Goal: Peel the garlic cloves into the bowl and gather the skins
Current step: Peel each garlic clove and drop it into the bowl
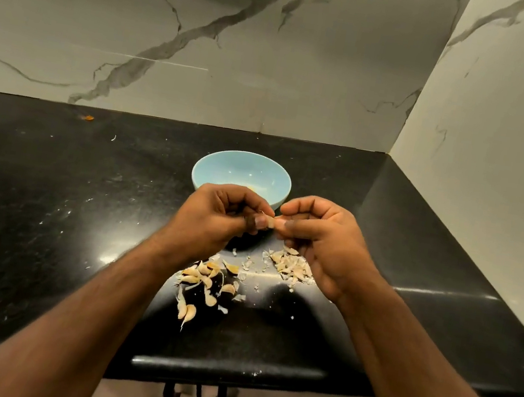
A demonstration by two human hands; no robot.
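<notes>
Head view, clove: a garlic clove (269, 223) is pinched between both hands, long axis across.
Left hand (215, 222): fingers curled round one end.
Right hand (319, 238): fingertips nipped on the other.
Bowl (211, 164): just beyond.
Skins (292, 266): scattered below, ungathered.

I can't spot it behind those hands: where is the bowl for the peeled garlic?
In the head view the light blue bowl sits mid-counter, just beyond the left hand and right hand, towards the marble wall.
</notes>
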